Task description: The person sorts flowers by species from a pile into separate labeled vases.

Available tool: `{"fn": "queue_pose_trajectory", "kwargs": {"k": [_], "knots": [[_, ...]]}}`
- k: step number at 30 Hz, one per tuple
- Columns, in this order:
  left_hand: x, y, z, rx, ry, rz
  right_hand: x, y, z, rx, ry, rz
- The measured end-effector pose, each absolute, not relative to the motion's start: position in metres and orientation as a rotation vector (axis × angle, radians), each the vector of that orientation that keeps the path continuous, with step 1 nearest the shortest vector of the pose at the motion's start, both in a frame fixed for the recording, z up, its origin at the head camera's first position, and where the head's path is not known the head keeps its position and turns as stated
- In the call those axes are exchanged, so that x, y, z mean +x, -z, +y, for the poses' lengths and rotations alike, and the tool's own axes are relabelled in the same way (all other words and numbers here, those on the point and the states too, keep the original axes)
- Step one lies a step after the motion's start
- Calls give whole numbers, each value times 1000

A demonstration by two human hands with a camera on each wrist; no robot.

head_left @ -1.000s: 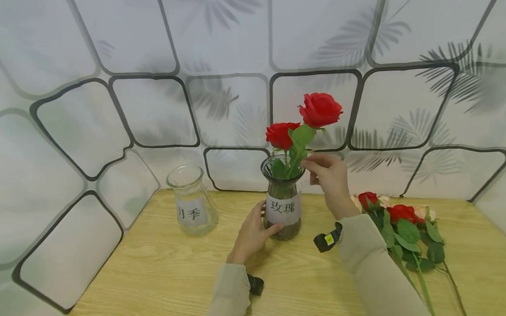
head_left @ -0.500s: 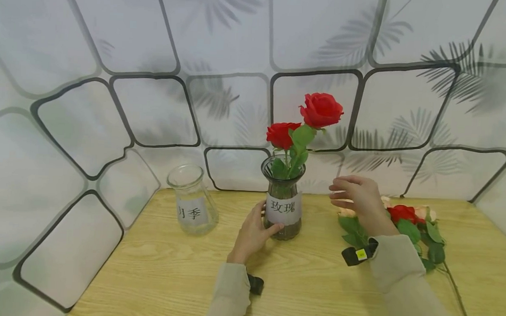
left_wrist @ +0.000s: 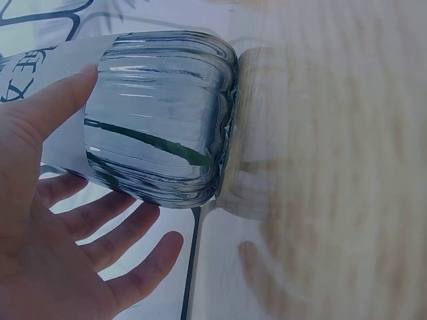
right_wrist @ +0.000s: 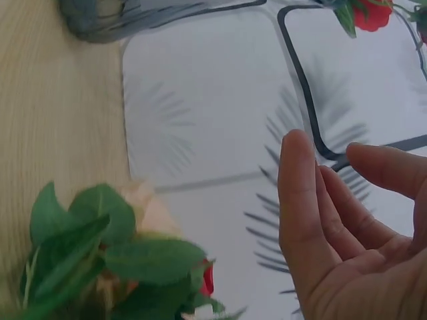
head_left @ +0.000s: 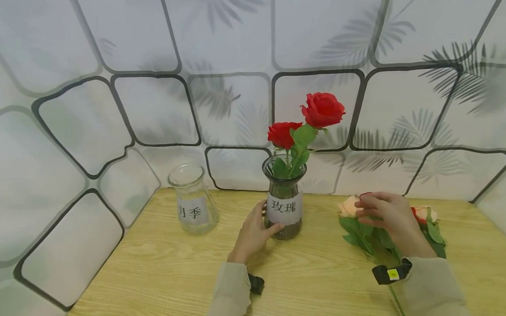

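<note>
A dark glass vase (head_left: pixel 285 231) with a paper label stands on the table, holding two red roses (head_left: pixel 323 110) with green leaves. My left hand (head_left: pixel 250 234) holds its lower body from the left, thumb on the front and fingers round the back. In the left wrist view the thumb presses near the label and a green stem (left_wrist: pixel 150 139) shows through the glass. My right hand (head_left: pixel 388 218) hovers over a bunch of flowers at the right, fingers loosely bent and nothing in them. Under it show a peach flower (head_left: pixel 348 206) and green leaves (right_wrist: pixel 150 263); the hand hides part of the bunch.
A clear glass vase (head_left: pixel 197 198) with a paper label and no flowers stands to the left. Behind the table rises a patterned wall covering (head_left: pixel 234 105). Long stems (head_left: pixel 400 308) of the bunch reach toward the front edge under the right sleeve.
My right hand has let go of the rose in the dark vase and moved right and down, over the flower bunch. My left hand stays on the vase.
</note>
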State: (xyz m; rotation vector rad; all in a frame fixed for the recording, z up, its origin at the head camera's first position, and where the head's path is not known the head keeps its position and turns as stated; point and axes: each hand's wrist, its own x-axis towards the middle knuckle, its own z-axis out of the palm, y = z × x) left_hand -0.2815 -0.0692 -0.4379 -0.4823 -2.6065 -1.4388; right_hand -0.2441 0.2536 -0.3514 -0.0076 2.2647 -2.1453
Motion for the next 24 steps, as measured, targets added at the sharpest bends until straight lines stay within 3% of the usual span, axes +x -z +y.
{"fn": "queue_pose_trajectory", "kwargs": {"k": [17, 24], "knots": [[-282, 438, -68, -470, 1434, -2630, -216, 369, 323, 117, 2087, 2291], [-282, 438, -69, -462, 1431, -2640, -205, 376, 340, 167, 1855, 2522]]}}
